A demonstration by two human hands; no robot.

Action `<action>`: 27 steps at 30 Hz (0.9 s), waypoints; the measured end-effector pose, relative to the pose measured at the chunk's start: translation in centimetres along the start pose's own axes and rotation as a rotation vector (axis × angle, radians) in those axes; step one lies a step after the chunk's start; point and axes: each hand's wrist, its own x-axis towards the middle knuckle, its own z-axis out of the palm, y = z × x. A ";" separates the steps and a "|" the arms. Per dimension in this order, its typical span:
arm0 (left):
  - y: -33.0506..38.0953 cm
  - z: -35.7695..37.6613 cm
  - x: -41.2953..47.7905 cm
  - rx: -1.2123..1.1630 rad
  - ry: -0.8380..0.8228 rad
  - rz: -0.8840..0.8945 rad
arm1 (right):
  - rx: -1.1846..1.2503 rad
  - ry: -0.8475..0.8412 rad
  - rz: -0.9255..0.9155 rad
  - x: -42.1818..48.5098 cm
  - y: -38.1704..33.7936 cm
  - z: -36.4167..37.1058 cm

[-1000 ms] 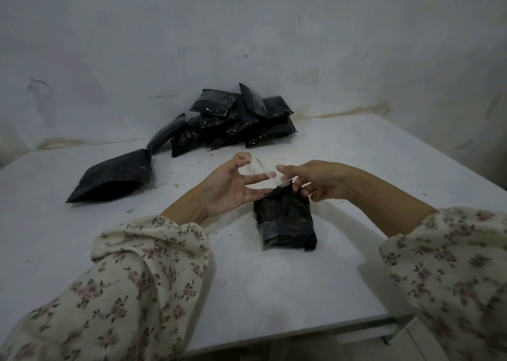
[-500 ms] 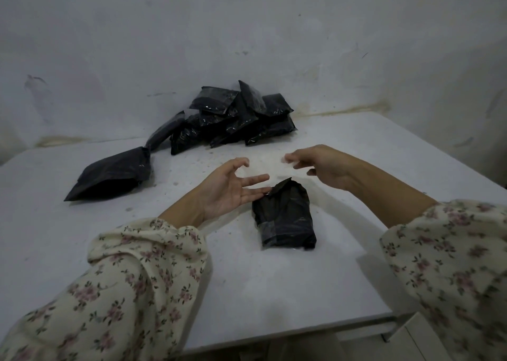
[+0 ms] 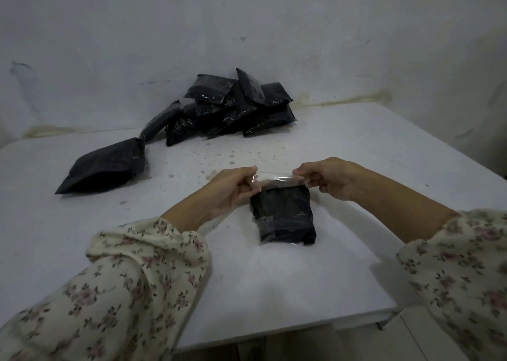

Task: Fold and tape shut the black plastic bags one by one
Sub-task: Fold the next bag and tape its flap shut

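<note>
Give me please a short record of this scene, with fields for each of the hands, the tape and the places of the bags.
left hand: pinches the left end of the tape strip
right hand: pinches the right end of the tape strip
tape strip: clear, stretched between the hands over the far end of the folded bag; contact cannot be told
folded bag: lies on the table, in front of the person
single bag: lies apart, far left, not folded
pile of bags: back of the table, by the wall

A bare makeshift packing room: stained white wall (image 3: pixel 301 31), plain white table (image 3: pixel 356 155), heap of black bags (image 3: pixel 233 105).
</note>
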 end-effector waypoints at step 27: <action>1.1 -0.2 0.5 0.008 0.073 -0.248 | -0.077 -0.070 0.042 0.8 0.2 -0.7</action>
